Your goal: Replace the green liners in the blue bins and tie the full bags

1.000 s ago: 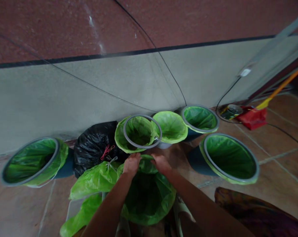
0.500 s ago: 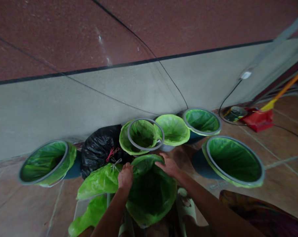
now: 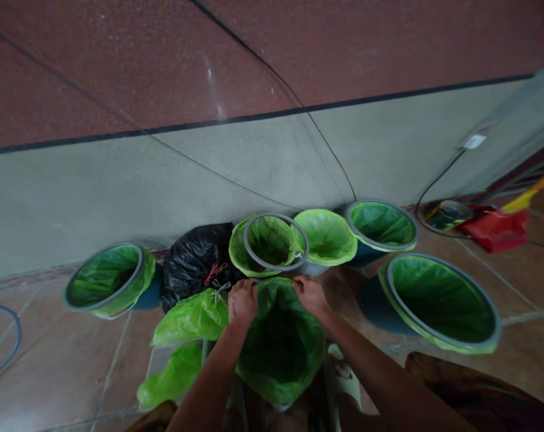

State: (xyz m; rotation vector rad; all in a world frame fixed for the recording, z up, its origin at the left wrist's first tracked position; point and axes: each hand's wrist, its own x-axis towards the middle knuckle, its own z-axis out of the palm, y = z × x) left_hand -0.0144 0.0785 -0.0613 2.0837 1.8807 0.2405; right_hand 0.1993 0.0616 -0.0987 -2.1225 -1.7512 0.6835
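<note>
Directly in front of me, between my feet, is a bin lined with a green bin liner, its mouth facing up and the liner folded over the rim. My left hand is closed on the liner's far left edge. On the far right edge, my right hand pinches the liner. Just beyond my hands is another green-lined bin, with a grey rim ring resting tilted on it. A second lined bin stands right beside that one.
Grey-rimmed lined bins stand at the left, the back right and the right. A tied black garbage bag and a tied green bag lie at my left. A red dustpan and a cable are by the wall.
My view has turned slightly left, so a blue hose loop shows at the left edge. Both hands are still at the liner's far rim, the left a little nearer the corner.
</note>
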